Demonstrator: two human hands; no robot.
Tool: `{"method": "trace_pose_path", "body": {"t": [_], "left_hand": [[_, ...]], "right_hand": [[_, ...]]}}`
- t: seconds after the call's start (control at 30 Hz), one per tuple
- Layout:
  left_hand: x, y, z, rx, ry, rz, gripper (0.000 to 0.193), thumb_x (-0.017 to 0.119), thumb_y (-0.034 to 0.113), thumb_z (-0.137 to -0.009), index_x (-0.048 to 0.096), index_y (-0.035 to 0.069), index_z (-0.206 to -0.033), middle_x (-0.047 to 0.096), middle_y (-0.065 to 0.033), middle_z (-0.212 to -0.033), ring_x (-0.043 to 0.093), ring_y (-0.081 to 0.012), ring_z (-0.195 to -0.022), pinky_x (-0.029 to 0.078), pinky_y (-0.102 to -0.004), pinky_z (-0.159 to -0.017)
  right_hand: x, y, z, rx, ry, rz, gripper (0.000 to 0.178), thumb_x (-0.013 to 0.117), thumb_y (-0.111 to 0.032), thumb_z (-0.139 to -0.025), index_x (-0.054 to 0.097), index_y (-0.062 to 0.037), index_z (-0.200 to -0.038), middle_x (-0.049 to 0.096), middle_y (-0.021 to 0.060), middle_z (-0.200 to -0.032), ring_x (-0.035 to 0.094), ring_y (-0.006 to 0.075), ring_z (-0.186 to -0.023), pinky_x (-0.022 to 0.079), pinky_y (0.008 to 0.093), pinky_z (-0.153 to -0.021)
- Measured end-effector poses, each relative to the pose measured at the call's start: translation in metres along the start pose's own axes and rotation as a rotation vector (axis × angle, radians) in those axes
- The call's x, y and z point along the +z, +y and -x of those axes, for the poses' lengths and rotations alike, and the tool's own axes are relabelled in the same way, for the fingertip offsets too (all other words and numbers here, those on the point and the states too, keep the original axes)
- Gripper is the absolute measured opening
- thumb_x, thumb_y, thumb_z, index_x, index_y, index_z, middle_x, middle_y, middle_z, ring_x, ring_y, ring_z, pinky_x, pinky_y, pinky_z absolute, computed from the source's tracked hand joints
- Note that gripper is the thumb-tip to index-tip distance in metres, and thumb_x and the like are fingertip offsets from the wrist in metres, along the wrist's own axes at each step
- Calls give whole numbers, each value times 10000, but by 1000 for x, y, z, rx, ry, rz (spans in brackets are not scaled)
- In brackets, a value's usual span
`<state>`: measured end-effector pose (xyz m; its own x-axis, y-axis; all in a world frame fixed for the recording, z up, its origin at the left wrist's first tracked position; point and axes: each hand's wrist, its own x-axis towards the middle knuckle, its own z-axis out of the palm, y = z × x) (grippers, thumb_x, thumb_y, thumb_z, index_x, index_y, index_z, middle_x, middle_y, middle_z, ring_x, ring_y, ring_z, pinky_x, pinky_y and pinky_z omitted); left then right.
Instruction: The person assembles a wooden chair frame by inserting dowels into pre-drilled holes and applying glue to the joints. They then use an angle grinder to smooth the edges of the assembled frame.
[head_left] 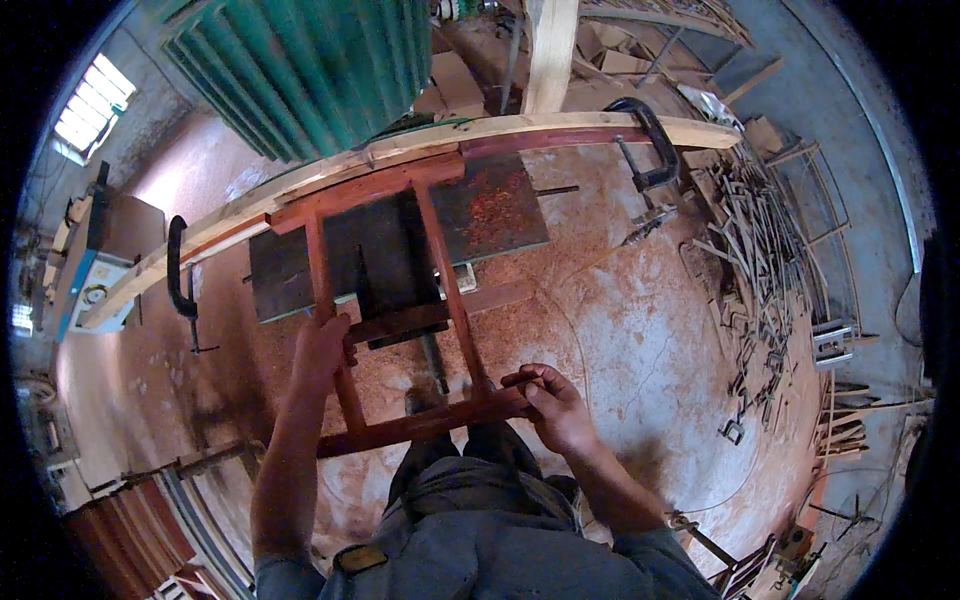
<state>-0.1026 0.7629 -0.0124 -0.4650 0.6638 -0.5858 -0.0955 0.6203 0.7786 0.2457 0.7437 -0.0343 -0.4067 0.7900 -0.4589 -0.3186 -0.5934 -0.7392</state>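
Note:
A red-brown wooden frame (420,424) stretches from the long pale beam toward my body, with two uprights joining its far and near rails. My left hand (322,352) is closed around the left upright, about two thirds of the way down. At the right end of the near rail is my right hand (556,408), its thumb and fingers pinched together. Something small and dark reddish shows at those fingertips, but I cannot make out what it is. A brown slat (485,300) crosses the view near the uprights' lower half; whether it joins them is unclear.
Black clamps (178,268) sit on the long pale beam (560,124) toward both ends. Below lies a dark board (490,215) with reddish shavings. A green ribbed machine housing (300,70) stands beyond. Many metal clamps (765,290) are heaped on the right; wooden strips (130,530) lie lower left.

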Motion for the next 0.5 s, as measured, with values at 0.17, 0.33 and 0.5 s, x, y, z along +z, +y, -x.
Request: {"method": "trace_pose_path", "body": {"t": [0.17, 0.33, 0.5], "left_hand": [[-6, -11, -40, 254, 162, -504, 323, 553, 239, -812, 591, 11, -1037, 648, -213, -965, 620, -386, -961, 477, -455, -830], [-13, -14, -55, 268, 155, -644, 367, 553, 263, -816, 574, 14, -1085, 642, -239, -1015, 601, -414, -1007, 467, -475, -864], [-6, -18, -87, 464, 197, -639, 346, 544, 235, -842, 542, -19, -1078, 636, -246, -940, 639, -401, -889, 495, -481, -790]], "right_hand": [[4, 9, -11, -17, 90, 50, 279, 507, -117, -953, 472, -20, -1212, 592, 174, -1162, 612, 267, -1023, 517, 376, -861], [5, 26, -22, 103, 87, -55, 310, 524, -120, -948, 486, 0, -1231, 585, 138, -1181, 581, 228, -1057, 468, 356, -939], [-39, 18, -36, -137, 88, 614, 492, 546, -193, -959, 389, 29, -1370, 561, 143, -1247, 571, 218, -1104, 483, 378, -924]]}}
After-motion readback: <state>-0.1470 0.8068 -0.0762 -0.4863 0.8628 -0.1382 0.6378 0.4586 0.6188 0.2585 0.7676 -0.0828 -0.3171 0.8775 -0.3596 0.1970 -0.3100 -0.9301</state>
